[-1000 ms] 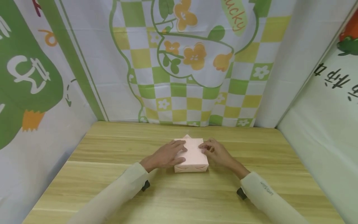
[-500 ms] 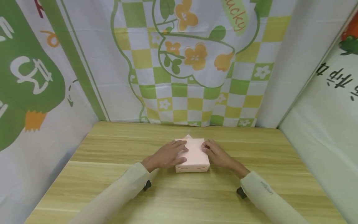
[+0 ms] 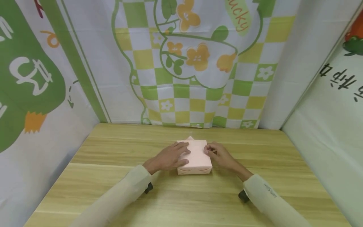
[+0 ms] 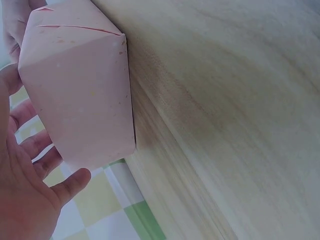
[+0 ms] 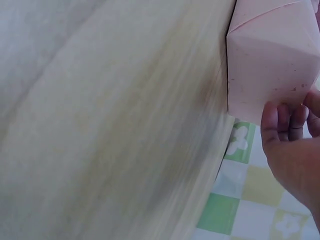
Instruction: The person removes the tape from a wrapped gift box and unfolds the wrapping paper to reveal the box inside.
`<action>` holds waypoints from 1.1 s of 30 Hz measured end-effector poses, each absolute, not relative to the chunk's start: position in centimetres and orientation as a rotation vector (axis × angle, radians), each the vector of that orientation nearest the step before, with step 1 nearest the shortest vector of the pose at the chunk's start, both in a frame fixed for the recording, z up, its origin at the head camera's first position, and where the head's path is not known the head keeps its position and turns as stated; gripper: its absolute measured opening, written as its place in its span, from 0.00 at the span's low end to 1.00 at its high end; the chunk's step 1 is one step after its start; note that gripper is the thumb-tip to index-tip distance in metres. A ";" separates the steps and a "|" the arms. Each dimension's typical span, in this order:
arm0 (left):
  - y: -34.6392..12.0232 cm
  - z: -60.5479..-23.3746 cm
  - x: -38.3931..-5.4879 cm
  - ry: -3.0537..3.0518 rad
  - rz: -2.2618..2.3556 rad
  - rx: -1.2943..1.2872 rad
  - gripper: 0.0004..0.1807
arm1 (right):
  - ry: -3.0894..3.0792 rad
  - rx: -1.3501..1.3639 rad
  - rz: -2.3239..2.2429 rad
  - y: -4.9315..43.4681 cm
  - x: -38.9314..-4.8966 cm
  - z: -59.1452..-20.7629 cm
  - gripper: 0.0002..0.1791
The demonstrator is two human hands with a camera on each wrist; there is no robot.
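A pale pink paper box (image 3: 197, 156) with folded creases on its near end stands on the wooden table. At its far edge a small pointed flap (image 3: 190, 138) sticks up. My left hand (image 3: 173, 156) rests on the left part of the lid with its fingers extended and spread. My right hand (image 3: 221, 156) is at the right edge of the top, thumb and forefinger tips together there. In the right wrist view, this hand (image 5: 295, 155) has its other fingers curled against the side of the box (image 5: 267, 70). What lies between thumb and forefinger is hidden.
The wooden table (image 3: 181, 201) extends on every side of the box. Behind it hangs a green and yellow checked cloth (image 3: 195, 107). Printed white sheets (image 3: 326, 132) close off the left and right sides.
My right hand has shifted slightly at the box's right edge, its fingers curling more, then loosening a little. My left hand and the box stay in place.
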State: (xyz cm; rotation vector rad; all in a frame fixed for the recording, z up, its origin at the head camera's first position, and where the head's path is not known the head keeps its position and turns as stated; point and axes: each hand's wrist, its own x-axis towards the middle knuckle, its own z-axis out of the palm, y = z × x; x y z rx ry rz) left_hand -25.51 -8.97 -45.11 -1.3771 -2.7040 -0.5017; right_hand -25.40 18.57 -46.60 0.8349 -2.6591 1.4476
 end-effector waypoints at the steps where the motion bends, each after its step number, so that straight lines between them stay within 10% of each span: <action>1: -9.0 -45.1 -25.5 -2.698 -0.500 -1.379 0.21 | -2.668 0.844 1.472 18.6 -25.5 -46.7 0.06; 19: -8.9 -44.7 -25.3 -2.690 -0.506 -1.383 0.20 | -2.587 0.831 2.251 22.1 -25.9 -47.6 0.22; 33: -6.4 -44.2 -23.4 -2.644 0.071 -0.996 0.15 | -2.722 0.356 1.421 19.6 -23.1 -46.7 0.24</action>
